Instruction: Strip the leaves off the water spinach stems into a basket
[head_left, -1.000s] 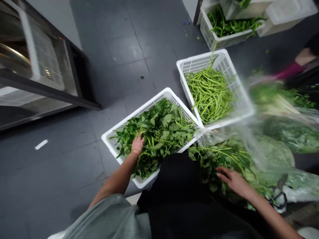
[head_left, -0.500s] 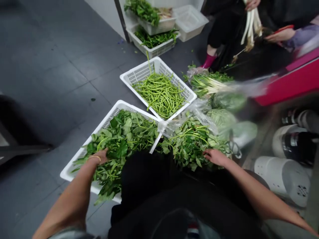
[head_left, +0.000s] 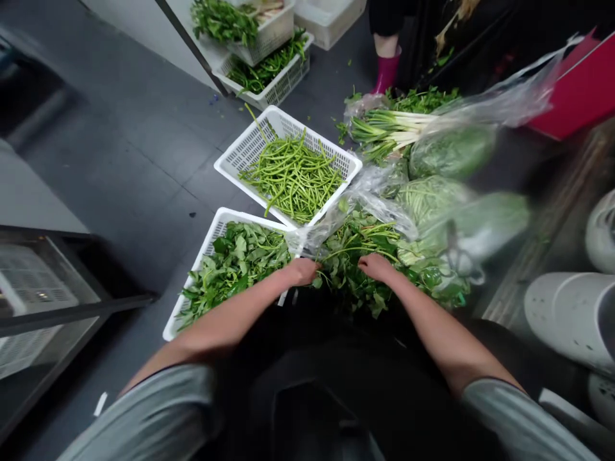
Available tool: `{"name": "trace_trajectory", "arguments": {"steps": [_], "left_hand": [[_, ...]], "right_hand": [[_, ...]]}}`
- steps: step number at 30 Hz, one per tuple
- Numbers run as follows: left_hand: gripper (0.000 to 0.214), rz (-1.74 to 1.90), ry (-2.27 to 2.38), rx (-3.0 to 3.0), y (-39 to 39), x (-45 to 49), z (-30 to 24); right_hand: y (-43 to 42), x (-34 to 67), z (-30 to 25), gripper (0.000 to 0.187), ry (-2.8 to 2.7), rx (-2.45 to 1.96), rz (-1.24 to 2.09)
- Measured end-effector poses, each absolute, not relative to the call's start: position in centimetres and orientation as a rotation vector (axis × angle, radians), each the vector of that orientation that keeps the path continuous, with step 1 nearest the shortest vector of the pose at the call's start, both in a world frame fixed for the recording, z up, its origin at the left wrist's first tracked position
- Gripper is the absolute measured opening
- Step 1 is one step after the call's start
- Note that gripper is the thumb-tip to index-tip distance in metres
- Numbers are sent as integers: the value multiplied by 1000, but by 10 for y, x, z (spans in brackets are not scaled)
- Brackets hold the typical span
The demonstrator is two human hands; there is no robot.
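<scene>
My left hand [head_left: 302, 271] and my right hand [head_left: 377, 267] sit close together, both curled into a bunch of stemmed leafy greens [head_left: 355, 266] on the floor in front of me. Their fingertips are partly hidden among the stems. To the left stands a white plastic crate [head_left: 192, 275] heaped with leafy greens [head_left: 235, 275], and its near corner is under my left forearm. Behind it, a second white crate [head_left: 254, 144] holds long green beans [head_left: 291, 179]. A clear plastic bag [head_left: 365, 198] lies over the bunch, beside bagged greens [head_left: 451, 150] and spring onions [head_left: 389, 128].
Further back, stacked white crates [head_left: 283, 83] hold more greens. A co-worker's leg in a pink boot [head_left: 387, 72] stands behind the spring onions. A red board [head_left: 576, 89] and white perforated stools [head_left: 571, 314] are on the right, with a metal rack [head_left: 57, 301] on the left.
My left hand has left the crate of leaves and moved right to the bunch beside my right hand. The view has swung, shifting the crates left, and the co-worker's hands are out of sight.
</scene>
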State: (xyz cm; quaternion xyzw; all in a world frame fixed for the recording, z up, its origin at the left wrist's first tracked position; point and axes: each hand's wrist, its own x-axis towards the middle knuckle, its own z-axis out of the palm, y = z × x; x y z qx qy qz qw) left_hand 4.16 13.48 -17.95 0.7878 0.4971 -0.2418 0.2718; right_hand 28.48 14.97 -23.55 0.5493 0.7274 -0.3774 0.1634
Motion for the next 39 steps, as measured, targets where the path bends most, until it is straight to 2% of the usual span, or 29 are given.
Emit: {"name": "trace_trajectory", "arguments": {"steps": [5,8,10,13,16,19,21,23,26,28,30,35,37,39], "left_hand": [[27,-964,1254,1926,137,97,-248],[24,-948,1274,1901,132,90,-241],[26,-871,1294,1932,124,82,-219],[42,-603,1337,2058,95,69,-176],[54,94,1318,2276,53,59,-147],[56,442,1207,2317,22,56,-136],[52,541,1154,2210,14,58,-132],[42,640,1107,1983,13,61,-124],[24,806,1084,1418,17,64,-109],[20,924,1059,1004,21,64,-101],[24,1044,1009,702,24,66,-97],[60,1181,1014,526,26,81,-102],[58,1187,1067,629,23,88,-106],[50,1185,1137,750,21,90,-108]], "right_hand": [[137,294,-230,21,2037,1606,-1245],[142,304,-225,19,1959,1641,-1397],[148,304,-222,25,1880,1648,-1537],[148,292,-210,49,1724,1586,-1823],[129,266,-190,63,1374,1514,-2405],[102,239,-167,57,1212,1511,-2970],[91,226,-152,48,1355,1578,-3133],[87,221,-136,40,1570,1678,-3078],[90,224,-115,34,1912,1739,-2834],[91,228,-104,32,2163,1723,-2642],[87,229,-98,32,2350,1655,-2453],[61,222,-99,43,2399,1806,-2108],[54,220,-102,49,2288,1856,-2103],[52,221,-103,42,2232,1769,-2148]]}}
